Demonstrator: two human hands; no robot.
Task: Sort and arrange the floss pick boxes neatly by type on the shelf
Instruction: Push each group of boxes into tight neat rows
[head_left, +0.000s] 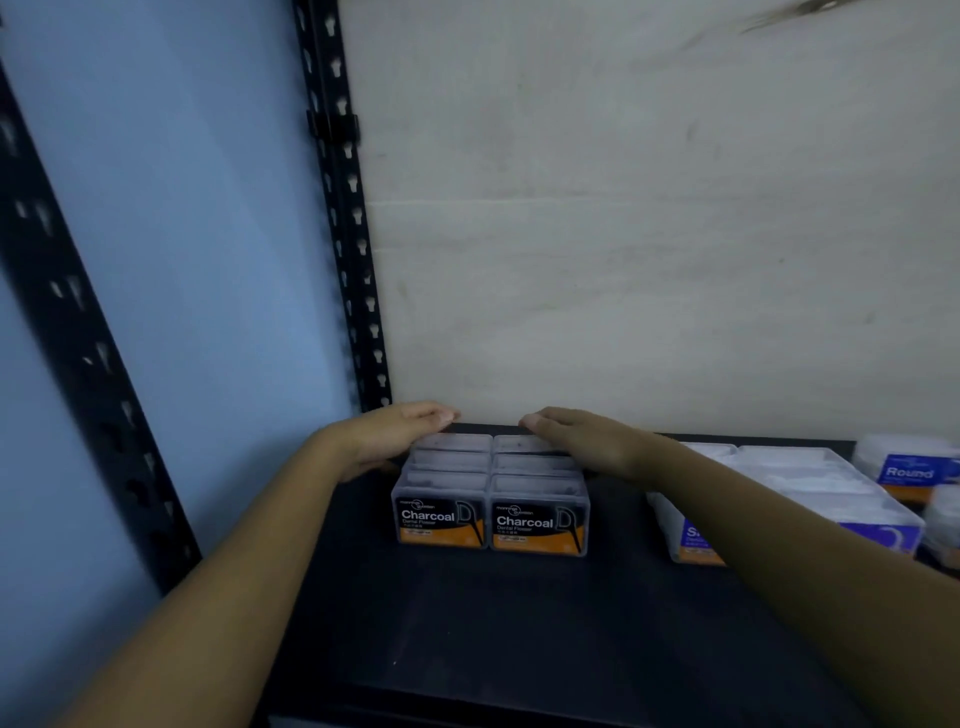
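Several clear Charcoal floss pick boxes (491, 499) with black and orange labels stand in two tight rows on the black shelf (493, 623), running back toward the wall. My left hand (395, 436) lies flat against the block's left side, fingers curled around its back corner. My right hand (576, 436) presses on the right side, fingers over the rear boxes. To the right stands a block of white boxes with purple labels (810, 493), partly hidden by my right forearm. Farther right sits a box marked Round (909, 467).
A pale wall (649, 234) closes the shelf's back. A black slotted upright (343, 218) stands at the back left corner, another at the front left (88, 364). Dark shelf surface stretches in front of the Charcoal boxes.
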